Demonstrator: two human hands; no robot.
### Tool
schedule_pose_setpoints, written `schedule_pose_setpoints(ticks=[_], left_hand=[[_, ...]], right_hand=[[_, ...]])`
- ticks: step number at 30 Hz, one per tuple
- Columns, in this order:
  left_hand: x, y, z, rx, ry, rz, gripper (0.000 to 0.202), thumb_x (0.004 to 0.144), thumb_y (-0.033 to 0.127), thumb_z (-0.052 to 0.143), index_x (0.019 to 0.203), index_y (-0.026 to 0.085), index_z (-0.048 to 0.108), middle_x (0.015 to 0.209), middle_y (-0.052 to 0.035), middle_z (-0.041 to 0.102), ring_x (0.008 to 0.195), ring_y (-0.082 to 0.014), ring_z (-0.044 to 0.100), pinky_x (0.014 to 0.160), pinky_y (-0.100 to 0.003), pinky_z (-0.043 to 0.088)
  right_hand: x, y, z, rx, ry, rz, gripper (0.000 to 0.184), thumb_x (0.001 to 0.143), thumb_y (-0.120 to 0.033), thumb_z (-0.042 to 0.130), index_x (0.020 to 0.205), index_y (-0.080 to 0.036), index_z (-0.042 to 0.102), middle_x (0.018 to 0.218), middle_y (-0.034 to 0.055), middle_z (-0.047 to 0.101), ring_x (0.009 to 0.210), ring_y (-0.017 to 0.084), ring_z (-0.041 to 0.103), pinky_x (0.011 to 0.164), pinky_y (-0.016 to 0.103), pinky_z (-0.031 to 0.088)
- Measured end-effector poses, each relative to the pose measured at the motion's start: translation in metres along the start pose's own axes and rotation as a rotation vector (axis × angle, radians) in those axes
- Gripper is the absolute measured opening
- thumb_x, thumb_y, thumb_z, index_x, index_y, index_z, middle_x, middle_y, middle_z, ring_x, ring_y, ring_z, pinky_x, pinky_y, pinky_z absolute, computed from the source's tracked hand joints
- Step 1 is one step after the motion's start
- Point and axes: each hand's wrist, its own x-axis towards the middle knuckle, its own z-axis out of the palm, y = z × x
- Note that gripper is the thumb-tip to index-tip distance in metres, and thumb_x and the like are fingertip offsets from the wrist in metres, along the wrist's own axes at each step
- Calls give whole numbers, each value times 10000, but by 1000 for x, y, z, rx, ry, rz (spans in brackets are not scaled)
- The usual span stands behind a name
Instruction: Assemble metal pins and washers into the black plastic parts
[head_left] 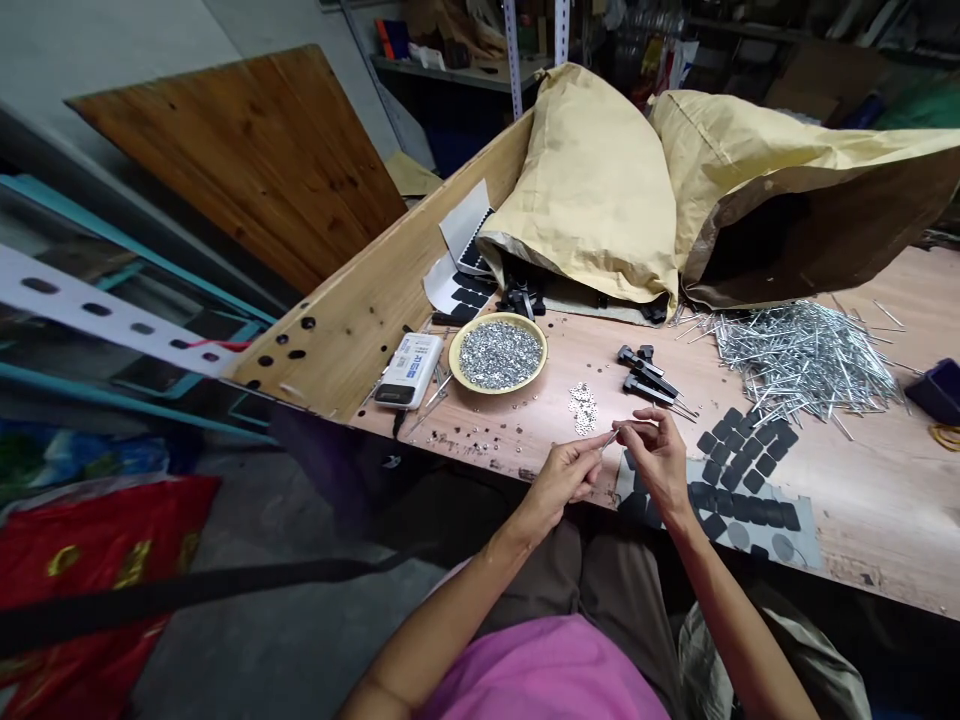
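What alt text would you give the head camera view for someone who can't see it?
A person's left hand and right hand pinch a thin metal pin over a wooden table. Nearby lie a yellow bowl of silver parts, a pile of metal pins, black pads on a grey sheet and paper sacks.

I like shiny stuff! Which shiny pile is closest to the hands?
The tiny loose heap just beyond the left hand; the yellow bowl and its pile, and the big pin pile, lie farther off.

Pin [611,437]: thin bright metal
Pin heap [806,360]: bare metal, glinting
Table [885,480]: raw wood, matt, scuffed
Sacks [592,190]: creased matt paper
Pads [739,465]: dull, matt
Bowl [454,355]: smooth rim
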Motion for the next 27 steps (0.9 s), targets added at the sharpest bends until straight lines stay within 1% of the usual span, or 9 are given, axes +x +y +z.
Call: schedule_pose_setpoints(ticks=[3,7,10,14,19,21,23,25,27], left_hand=[[-4,-1,4,17,-30,10,585,707,360,640,1236,116,586,515,90,379,370,-2,195,383,-184,91],[-7,-1,7,24,-63,15,630,695,394,656,1249,106,574,516,87,388,366,-2,194,383,-192,82],[-8,0,10,29,-74,18,638,683,405,671,1240,107,582,512,86,389,369,-1,191,383,-194,83],[-7,2,12,45,-84,9,615,680,391,676,1221,111,599,510,84,400,371,-2,196,380,-189,95],[-7,1,16,52,-70,10,566,696,371,675,1203,126,615,500,84,395,375,-4,199,380,-185,97],[-7,0,18,49,-56,6,560,702,366,674,1203,124,614,498,86,389,374,-4,197,379,-182,98],[-8,1,21,50,-39,-13,559,715,353,660,1225,133,597,496,92,376,372,-5,195,378,-176,97],[-9,2,22,54,-31,-39,561,733,330,635,1259,145,567,492,99,360,368,-7,191,378,-171,97],[-9,4,22,58,-42,-57,569,743,307,614,1283,145,542,493,101,351,366,-8,193,379,-169,95]], right_hand=[[-6,-2,-4,-16,20,-47,320,732,-413,662,900,-229,462,840,56,722,841,199,694,773,344,537],[-11,-2,-8,-44,66,-90,313,737,-405,654,902,-230,454,853,61,719,836,196,696,764,337,544],[-14,0,-11,-70,64,-105,297,753,-407,635,906,-232,450,860,60,716,846,201,698,751,335,550],[-17,2,-14,-93,83,-136,283,755,-394,636,895,-235,449,882,61,710,866,201,695,754,332,550],[-19,7,-16,-113,81,-145,255,799,-404,595,923,-232,454,875,58,713,843,194,694,730,334,559],[-21,12,-18,-218,102,-227,205,819,-383,578,933,-236,491,899,62,710,863,201,690,765,359,559],[-21,16,-20,-358,112,-355,135,840,-345,552,932,-246,550,906,64,712,872,209,685,807,384,552],[-22,17,-22,-461,76,-472,119,854,-309,528,928,-255,605,908,67,717,880,217,681,825,391,548],[-22,16,-25,-500,37,-515,146,862,-295,517,928,-256,641,916,67,720,880,221,681,813,385,553]])
